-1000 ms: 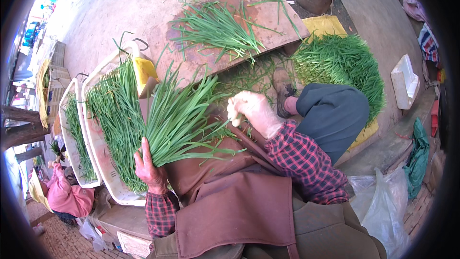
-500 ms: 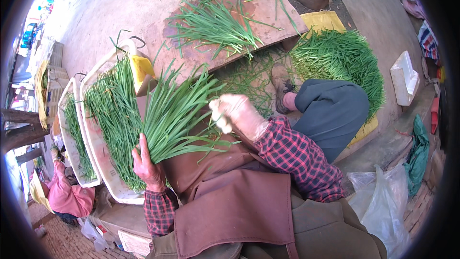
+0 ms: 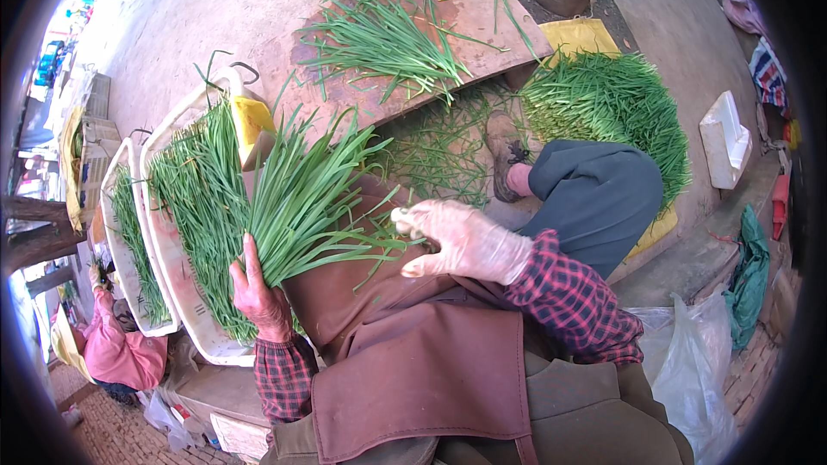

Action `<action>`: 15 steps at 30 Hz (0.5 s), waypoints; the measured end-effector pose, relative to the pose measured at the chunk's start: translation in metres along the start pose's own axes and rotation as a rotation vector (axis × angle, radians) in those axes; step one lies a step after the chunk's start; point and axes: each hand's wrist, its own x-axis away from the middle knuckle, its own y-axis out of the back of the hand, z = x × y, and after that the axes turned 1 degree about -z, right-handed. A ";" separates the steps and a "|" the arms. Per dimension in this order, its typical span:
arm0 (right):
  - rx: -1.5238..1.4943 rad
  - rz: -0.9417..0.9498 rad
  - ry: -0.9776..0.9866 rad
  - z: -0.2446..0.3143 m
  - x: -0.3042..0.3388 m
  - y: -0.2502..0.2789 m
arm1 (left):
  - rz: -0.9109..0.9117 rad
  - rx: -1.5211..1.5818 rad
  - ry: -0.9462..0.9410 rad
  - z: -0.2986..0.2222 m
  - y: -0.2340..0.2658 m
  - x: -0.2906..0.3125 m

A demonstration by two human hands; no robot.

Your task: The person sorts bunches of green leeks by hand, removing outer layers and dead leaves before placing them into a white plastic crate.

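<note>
My left hand point(image 3: 258, 294) is closed round the base of a bunch of garlic chives point(image 3: 297, 207), whose leaves fan upward and to the right over my brown apron point(image 3: 413, 353). Just right of the bunch is my right hand point(image 3: 465, 241), in a thin see-through glove. Its thumb stands apart from the loosely bent fingers, and no held thing shows between them. A few loose blades hang from the bunch close to its fingertips.
Trimmed chives fill a white crate point(image 3: 211, 346) at left. More chives point(image 3: 388, 43) lie on a low board point(image 3: 508, 30) ahead. A thick chive pile point(image 3: 612, 103) rests on yellow sacking at right. A plastic bag point(image 3: 689, 370) lies lower right; a person in pink point(image 3: 129, 349) is far left.
My right hand has moved right and down, and its thumb and fingers have come apart. My left hand, still holding the bunch, has shifted slightly left.
</note>
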 end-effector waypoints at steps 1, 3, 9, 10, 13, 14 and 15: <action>0.040 0.038 -0.003 0.002 -0.002 -0.005 | 0.006 0.004 -0.003 -0.001 0.000 -0.001; -0.134 -0.119 0.140 0.000 -0.007 -0.012 | 0.005 -0.010 -0.020 0.000 -0.001 -0.001; -0.803 -0.562 -0.488 -0.017 -0.005 0.005 | 0.008 0.115 0.040 -0.002 0.006 -0.003; -0.739 -0.560 -0.469 -0.021 -0.003 0.010 | 0.022 0.168 0.035 0.001 0.008 -0.006; -0.734 -0.523 -0.471 -0.018 -0.005 0.023 | 0.222 0.473 0.201 -0.001 0.026 -0.011; -0.739 -0.525 -0.466 -0.024 -0.005 0.022 | 0.293 0.668 0.303 0.002 0.032 -0.006; -0.599 -0.540 -0.425 -0.028 -0.007 0.023 | 0.362 0.865 0.404 0.005 0.039 -0.003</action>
